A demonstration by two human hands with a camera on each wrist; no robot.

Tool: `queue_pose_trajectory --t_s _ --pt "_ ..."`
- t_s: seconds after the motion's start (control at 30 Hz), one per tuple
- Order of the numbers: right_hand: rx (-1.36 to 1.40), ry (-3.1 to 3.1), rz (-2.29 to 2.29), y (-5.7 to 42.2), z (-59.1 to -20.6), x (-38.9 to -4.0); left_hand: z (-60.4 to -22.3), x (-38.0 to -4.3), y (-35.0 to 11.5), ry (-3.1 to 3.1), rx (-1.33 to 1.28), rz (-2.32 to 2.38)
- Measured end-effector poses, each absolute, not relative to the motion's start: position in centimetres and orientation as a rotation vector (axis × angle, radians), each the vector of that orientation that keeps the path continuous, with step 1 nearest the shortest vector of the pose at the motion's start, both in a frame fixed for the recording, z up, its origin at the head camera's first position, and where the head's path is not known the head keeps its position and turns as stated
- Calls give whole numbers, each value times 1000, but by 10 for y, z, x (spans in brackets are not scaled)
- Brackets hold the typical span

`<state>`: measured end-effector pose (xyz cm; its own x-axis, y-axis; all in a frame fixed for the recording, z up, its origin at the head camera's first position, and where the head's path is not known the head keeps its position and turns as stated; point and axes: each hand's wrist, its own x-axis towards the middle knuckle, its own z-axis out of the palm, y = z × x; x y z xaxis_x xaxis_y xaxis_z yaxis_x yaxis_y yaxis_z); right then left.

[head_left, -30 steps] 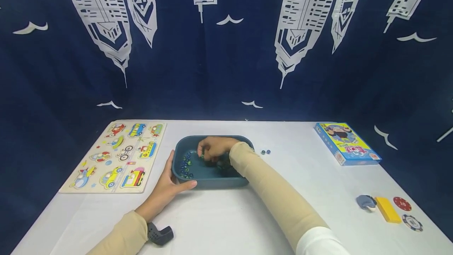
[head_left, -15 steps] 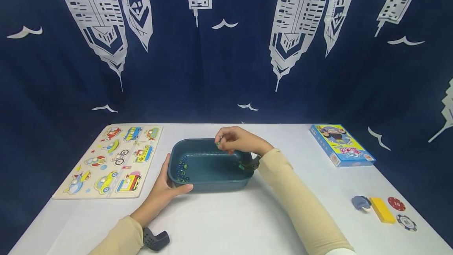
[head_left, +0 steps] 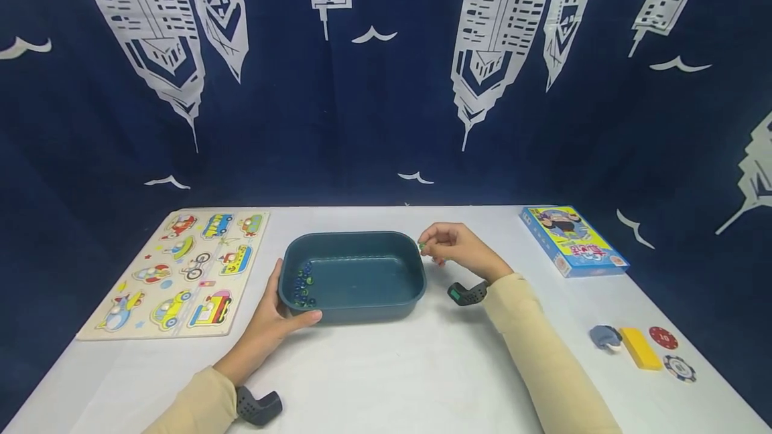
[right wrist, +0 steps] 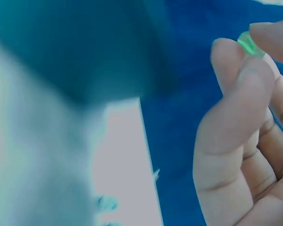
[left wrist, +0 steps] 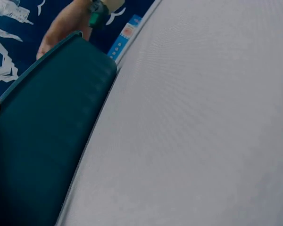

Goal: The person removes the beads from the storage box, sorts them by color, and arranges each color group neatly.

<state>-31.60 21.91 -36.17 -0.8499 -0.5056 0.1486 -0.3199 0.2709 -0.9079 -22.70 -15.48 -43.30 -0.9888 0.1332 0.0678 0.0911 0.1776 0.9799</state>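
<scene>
Head view: the left hand [head_left: 265,323] holds the left end of the tub [head_left: 356,280], thumb on the front. Blue and green marbles [head_left: 299,282] sit inside at that end. The right hand [head_left: 461,250] pinches a green marble [right wrist: 249,44] in its fingertips, just by the tub's right end. Its other fingers are bent. The tub stands on the white table [head_left: 374,380].

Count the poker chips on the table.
2. In the head view, the red poker chip lies right of the yellow block; the dark-and-white poker chip lies nearer the camera and slightly farther right. Neither is covered; any beneath other things wouldn't show.
</scene>
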Motion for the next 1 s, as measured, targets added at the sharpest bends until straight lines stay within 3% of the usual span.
queue_pose_trajectory --t_s 0.43,1.0 --pt "-463 2471 -1584 253 -412 -323 -435 -228 -156 2381 261 2006" --pt "-476 2559 -1444 259 -426 -323 -435 -228 -156 2369 265 2017"
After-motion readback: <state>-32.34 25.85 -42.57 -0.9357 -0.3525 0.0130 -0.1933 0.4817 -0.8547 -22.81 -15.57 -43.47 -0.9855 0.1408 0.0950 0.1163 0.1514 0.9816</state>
